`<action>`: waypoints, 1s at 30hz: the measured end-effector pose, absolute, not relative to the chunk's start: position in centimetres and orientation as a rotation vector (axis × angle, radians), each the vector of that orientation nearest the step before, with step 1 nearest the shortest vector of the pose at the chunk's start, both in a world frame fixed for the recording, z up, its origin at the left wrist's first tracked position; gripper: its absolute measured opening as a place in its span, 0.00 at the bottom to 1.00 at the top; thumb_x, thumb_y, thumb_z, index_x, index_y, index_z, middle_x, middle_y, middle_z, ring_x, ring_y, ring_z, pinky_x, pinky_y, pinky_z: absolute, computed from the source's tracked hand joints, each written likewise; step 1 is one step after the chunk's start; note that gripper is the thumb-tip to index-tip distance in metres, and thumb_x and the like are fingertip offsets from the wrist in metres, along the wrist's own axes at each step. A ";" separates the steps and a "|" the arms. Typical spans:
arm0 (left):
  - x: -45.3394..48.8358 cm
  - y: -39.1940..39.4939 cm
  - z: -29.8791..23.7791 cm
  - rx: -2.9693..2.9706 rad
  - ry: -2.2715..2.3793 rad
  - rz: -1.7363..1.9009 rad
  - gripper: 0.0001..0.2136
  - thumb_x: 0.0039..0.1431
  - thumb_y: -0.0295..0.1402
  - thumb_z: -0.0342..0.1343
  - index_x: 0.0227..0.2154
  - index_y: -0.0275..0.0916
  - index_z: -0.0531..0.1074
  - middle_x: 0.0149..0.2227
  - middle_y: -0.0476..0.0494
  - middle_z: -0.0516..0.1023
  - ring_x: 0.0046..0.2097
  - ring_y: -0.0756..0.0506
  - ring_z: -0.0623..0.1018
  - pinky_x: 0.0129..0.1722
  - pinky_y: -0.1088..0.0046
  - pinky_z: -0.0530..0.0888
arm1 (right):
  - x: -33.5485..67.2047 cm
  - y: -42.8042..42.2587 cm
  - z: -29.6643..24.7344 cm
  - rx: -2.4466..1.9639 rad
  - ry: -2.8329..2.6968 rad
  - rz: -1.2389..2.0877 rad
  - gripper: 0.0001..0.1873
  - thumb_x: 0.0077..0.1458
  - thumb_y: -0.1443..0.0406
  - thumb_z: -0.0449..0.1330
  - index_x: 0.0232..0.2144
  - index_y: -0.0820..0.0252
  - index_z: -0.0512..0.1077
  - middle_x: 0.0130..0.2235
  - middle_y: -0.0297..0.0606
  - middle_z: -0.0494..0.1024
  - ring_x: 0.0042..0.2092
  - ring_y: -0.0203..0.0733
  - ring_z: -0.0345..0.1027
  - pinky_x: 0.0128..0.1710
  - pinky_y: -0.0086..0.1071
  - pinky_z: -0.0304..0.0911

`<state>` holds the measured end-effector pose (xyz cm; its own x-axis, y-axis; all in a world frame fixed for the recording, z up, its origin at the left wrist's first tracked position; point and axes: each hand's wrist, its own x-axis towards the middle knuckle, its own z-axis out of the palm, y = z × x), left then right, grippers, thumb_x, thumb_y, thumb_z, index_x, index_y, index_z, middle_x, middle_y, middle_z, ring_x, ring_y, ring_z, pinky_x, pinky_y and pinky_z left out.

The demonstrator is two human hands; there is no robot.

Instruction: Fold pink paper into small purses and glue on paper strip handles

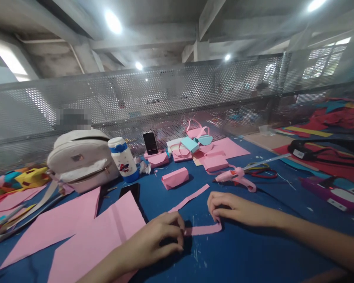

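A narrow pink paper strip [203, 230] lies on the blue table [242, 255] between my two hands. My left hand [156, 239] pinches its left end with curled fingers. My right hand [233, 208] has its fingers bent down onto the strip's right end, which curls up a little. A second, longer pink strip [190, 197] lies loose just behind them. Large pink paper sheets [85, 232] spread out to the left of my left hand.
A pink glue gun [237, 177], a folded pink box [175, 177], several small pink and teal paper bags [194, 147], a black phone lying flat [130, 190], another phone standing upright [150, 142], a bottle [124, 159] and a white backpack [81, 159] sit behind. Perforated metal screen [165, 94] at the back.
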<state>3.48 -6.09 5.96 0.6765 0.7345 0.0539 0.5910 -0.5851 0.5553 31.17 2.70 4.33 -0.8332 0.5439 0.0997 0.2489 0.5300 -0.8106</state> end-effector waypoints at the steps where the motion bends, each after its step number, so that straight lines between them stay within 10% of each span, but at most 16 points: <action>1: 3.3 -6.0 6.0 2.415 1.012 0.364 0.10 0.64 0.22 0.54 0.36 0.44 0.76 0.43 0.49 0.75 0.45 0.50 0.76 0.47 0.77 0.71 | 31.1 2.7 4.4 -0.642 -2.446 1.217 0.14 0.65 0.64 0.52 0.28 0.61 0.71 0.38 0.36 0.72 0.40 0.38 0.68 0.45 0.31 0.62; 6: 1.8 -5.5 5.7 2.633 1.059 0.301 0.24 0.62 0.14 0.45 0.49 0.51 0.72 0.47 0.49 0.76 0.48 0.47 0.74 0.48 0.73 0.69 | 30.8 2.6 4.8 -0.661 -2.432 1.403 0.09 0.62 0.68 0.53 0.31 0.62 0.73 0.35 0.35 0.74 0.38 0.39 0.70 0.42 0.31 0.63; 16: 1.6 -4.5 3.7 2.107 1.529 0.269 0.03 0.54 0.26 0.60 0.28 0.39 0.72 0.26 0.55 0.71 0.29 0.50 0.70 0.29 0.77 0.63 | 30.3 2.9 4.9 -0.597 -2.329 1.773 0.07 0.58 0.68 0.54 0.32 0.63 0.72 0.30 0.35 0.75 0.33 0.38 0.72 0.39 0.32 0.65; 24: 3.4 -4.0 5.3 1.949 1.158 0.816 0.12 0.57 0.34 0.55 0.21 0.38 0.63 0.47 0.42 0.74 0.48 0.43 0.73 0.48 0.70 0.67 | 30.0 3.0 4.6 -0.647 -2.292 1.680 0.09 0.56 0.63 0.60 0.37 0.63 0.73 0.31 0.35 0.75 0.32 0.38 0.68 0.35 0.30 0.61; 30: 5.9 -2.7 4.3 1.790 1.132 1.140 0.19 0.60 0.39 0.54 0.17 0.40 0.57 0.23 0.51 0.66 0.29 0.49 0.68 0.33 0.74 0.65 | 26.9 3.9 3.7 -0.669 -1.955 1.559 0.14 0.58 0.56 0.59 0.30 0.62 0.73 0.28 0.34 0.71 0.32 0.37 0.62 0.33 0.29 0.56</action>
<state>5.87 -2.70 4.27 0.2235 0.9281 0.2979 0.2917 -0.3553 0.8881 26.94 3.93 3.72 -0.7272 0.6778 0.1088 0.0445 0.2048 -0.9778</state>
